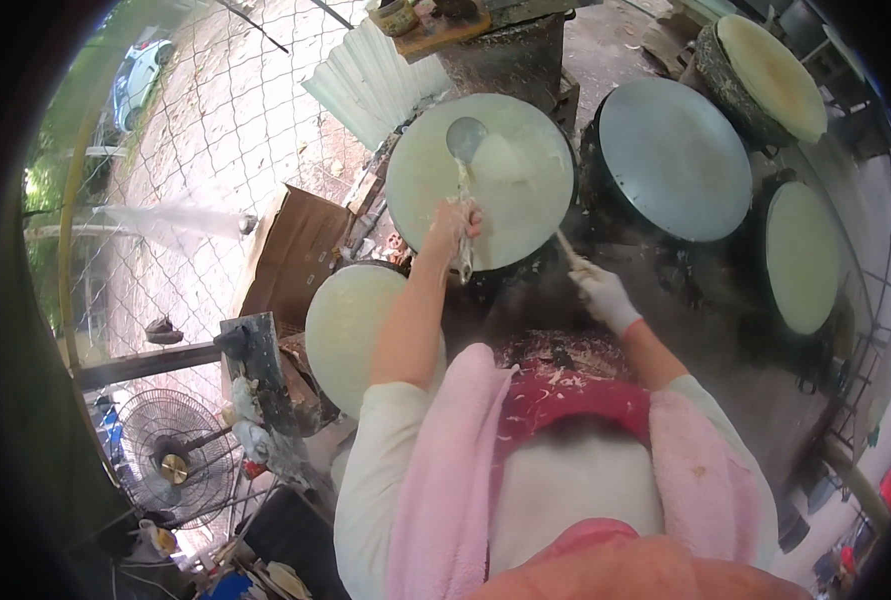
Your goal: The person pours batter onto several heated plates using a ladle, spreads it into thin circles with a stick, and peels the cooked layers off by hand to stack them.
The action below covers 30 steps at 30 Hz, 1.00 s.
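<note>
My bare left hand (456,222) grips the batter-crusted handle of a ladle (466,136), whose round bowl rests on or just over the pale, batter-coated round cooking surface (430,170) at top centre. A whiter patch of batter shows beside the ladle's bowl. My right hand (602,290), in a white glove, holds a thin light stick (568,246) near that surface's lower right edge. Another pale round surface (350,335) lies under my left forearm.
More round cookers (675,160), (797,260), (770,75) stand to the right. A cardboard sheet (300,240), wire mesh fence (185,120) and fan (175,465) are on the left. A wooden board with containers (440,30) sits at the back.
</note>
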### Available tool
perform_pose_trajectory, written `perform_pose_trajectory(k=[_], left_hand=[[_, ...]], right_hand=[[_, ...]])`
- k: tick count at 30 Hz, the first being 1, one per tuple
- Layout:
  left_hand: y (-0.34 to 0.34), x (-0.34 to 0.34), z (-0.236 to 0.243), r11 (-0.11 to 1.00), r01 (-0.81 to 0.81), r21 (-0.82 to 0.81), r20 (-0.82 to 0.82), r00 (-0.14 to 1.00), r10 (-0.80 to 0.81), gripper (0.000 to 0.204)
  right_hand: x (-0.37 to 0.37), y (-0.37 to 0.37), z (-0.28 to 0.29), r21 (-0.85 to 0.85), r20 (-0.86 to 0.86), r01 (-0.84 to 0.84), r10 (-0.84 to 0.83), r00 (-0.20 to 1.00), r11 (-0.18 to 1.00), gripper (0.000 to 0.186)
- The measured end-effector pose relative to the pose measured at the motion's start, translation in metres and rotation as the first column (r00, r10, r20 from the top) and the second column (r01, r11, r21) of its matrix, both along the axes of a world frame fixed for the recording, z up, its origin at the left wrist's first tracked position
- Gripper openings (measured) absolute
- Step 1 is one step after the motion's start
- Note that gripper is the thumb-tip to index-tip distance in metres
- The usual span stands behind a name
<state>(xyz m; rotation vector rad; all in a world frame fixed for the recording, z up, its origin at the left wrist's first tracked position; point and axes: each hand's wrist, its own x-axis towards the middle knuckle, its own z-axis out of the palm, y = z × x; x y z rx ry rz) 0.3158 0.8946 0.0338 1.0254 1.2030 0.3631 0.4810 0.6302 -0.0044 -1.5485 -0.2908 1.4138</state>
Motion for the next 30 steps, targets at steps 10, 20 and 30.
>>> perform_pose_trajectory(k=[10, 20, 30], left_hand=[[-0.061, -0.035, -0.002, 0.873, -0.23, -0.43, 0.352, 0.848, 0.397, 0.017], [-0.034, -0.035, 0.074, 0.894, 0.142, -0.424, 0.72, 0.652, 0.238, 0.025], [-0.083, 0.192, 0.133, 0.936, 0.339, 0.093, 0.482, 0.807, -0.341, 0.032]], right_hand=[[-0.066, 0.035, 0.043, -0.006, -0.016, -0.024, 0.024, 1.0, 1.0, 0.038], [0.011, 0.041, 0.034, 0.17, 0.301, -0.282, 0.223, 0.927, 0.944, 0.032], [0.207, -0.11, 0.027, 0.192, 0.299, 0.384, -0.426, 0.854, 0.903, 0.043]])
